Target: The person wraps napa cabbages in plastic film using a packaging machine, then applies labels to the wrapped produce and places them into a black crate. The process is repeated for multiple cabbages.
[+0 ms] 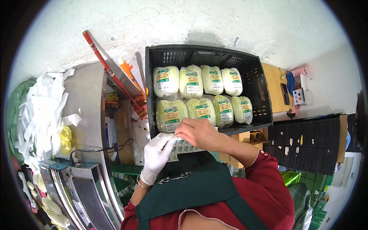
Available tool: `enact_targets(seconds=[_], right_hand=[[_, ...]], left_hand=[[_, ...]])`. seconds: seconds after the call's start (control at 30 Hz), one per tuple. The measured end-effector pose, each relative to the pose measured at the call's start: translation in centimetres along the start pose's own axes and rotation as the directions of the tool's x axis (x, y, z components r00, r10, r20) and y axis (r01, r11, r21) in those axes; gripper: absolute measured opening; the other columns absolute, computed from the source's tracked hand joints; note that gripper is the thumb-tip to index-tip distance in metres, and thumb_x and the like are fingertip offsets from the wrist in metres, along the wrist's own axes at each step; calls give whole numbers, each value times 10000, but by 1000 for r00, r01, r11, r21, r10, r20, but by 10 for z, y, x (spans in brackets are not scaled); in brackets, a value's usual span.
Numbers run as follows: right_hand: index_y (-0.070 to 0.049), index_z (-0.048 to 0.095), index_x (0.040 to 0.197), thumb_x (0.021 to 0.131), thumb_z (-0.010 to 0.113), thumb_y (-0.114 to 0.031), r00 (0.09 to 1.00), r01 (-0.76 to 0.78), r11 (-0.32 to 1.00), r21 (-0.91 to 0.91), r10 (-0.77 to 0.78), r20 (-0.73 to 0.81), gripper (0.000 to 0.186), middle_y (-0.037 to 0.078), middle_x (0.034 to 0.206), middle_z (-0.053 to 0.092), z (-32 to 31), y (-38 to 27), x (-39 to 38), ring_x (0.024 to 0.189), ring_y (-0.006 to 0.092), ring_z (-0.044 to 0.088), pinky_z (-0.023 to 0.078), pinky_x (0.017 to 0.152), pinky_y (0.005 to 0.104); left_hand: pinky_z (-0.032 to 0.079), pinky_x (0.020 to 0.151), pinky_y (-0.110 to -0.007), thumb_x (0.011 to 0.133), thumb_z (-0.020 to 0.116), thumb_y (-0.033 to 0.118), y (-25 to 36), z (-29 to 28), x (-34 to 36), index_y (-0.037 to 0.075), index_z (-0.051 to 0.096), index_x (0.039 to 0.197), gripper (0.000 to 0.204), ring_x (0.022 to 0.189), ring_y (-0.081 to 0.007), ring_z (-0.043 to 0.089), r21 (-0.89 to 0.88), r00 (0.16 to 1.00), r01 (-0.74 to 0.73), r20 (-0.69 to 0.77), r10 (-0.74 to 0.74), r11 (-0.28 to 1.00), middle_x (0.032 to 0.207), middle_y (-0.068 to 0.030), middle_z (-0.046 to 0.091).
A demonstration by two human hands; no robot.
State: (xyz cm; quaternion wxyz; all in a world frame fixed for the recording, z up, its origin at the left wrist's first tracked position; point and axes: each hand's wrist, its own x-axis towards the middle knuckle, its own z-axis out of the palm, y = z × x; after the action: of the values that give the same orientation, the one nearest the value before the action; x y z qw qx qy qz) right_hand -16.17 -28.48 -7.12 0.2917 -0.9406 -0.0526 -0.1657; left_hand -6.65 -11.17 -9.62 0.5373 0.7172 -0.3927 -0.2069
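Observation:
My left hand [157,155] wears a white glove and pinches the edge of a sheet of small green-and-white labels [183,148]. My bare right hand [200,135] has its fingertips closed on that same sheet, beside the left fingertips. Just beyond both hands is a black plastic crate [265,90] holding several pale green, netted vegetable packs [205,112] in two rows, each with a label on its front. The lower part of the sheet is partly hidden by my right arm and dark green apron.
On the left, white strips [44,115] are piled on a metal table [82,107], above a machine [82,195] with a black cable. Red poles [100,58] lean on the wall. To the right are a wooden board [274,82], cardboard boxes [234,157] and a black panel [297,161].

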Motion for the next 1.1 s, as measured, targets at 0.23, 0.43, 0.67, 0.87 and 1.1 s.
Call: enact_targets(seconds=[0.23,0.43,0.67,0.87,1.1], right_hand=[[-46,553,826,854,624,-126,994,103,992,-66,-101,42,110,94,811,524,2,-1,0,783,294,574,469,687,390],[-48,609,845,838,649,-195,871,-478,865,151,489,-45,152,136,974,586,1,117,-19,952,342,548,426,869,424],[-78,623,849,829,671,-257,622,-772,632,-65,773,125,187,123,1065,579,30,188,-57,1139,332,452,373,992,439],[-101,621,822,797,685,-242,682,-703,673,-228,730,50,157,98,1024,580,47,192,-62,1067,345,489,400,927,463],[-91,580,783,728,743,-299,725,-674,697,-244,687,-41,270,105,956,573,53,190,-59,991,340,516,425,838,458]], left_hand=[[465,683,-223,928,595,56,0,-6,-1,-33,667,944,115,737,-64,562,-225,951,308,64,-301,924,827,-28,661],[465,672,-222,923,590,66,-16,-22,-14,-23,669,945,121,728,-43,553,-257,943,328,28,-332,909,782,-23,658],[473,697,-220,922,578,40,-11,-42,-26,-32,667,936,116,751,-54,571,-236,932,353,7,-361,905,828,-36,670],[426,669,-200,935,578,63,-18,-45,-31,-28,657,920,121,722,-39,510,-254,919,371,-41,-393,893,785,6,621],[378,641,-185,960,588,156,-30,-76,-42,13,645,898,166,706,-15,452,-416,861,324,-244,-447,850,770,62,562]])
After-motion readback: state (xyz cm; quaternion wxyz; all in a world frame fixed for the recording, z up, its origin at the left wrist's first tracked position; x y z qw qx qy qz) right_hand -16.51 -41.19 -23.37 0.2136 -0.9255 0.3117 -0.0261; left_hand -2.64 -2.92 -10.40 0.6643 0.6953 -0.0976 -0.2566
